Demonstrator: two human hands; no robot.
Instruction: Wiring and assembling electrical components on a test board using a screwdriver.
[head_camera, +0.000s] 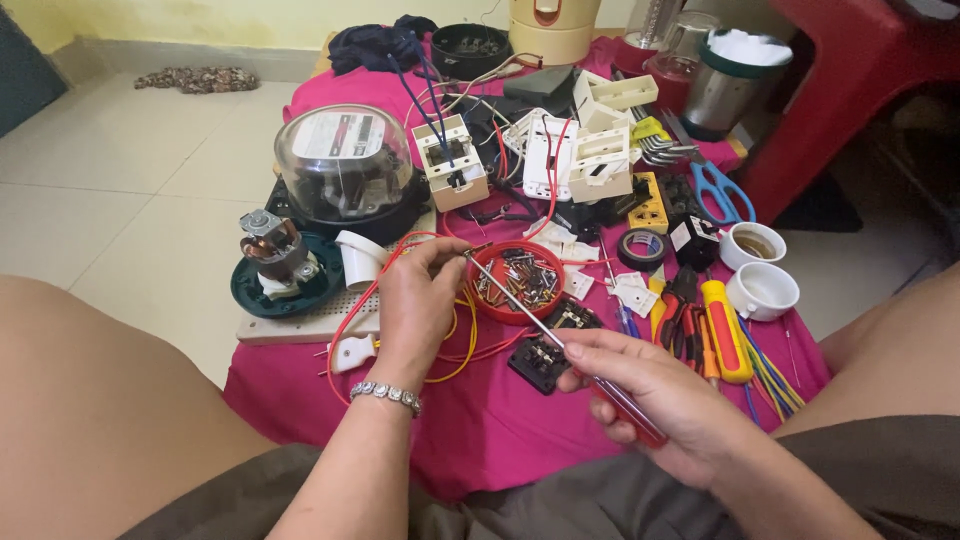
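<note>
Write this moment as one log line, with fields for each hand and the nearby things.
left hand: pinches screwdriver tip | right hand: grips screwdriver handle | near: red bowl of screws, black switch part, red and yellow wires

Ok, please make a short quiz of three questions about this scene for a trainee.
1. True or false: the right hand holds a screwdriver.
2. What does the red bowl contain: A) screws, B) water, C) tape?
3. Which tool lies beside the two white cups, at the far side?

Key: 1 true. 2 A. 3 the blue scissors. The left hand pinches something small at the screwdriver tip, with red and yellow wires under it.
</note>
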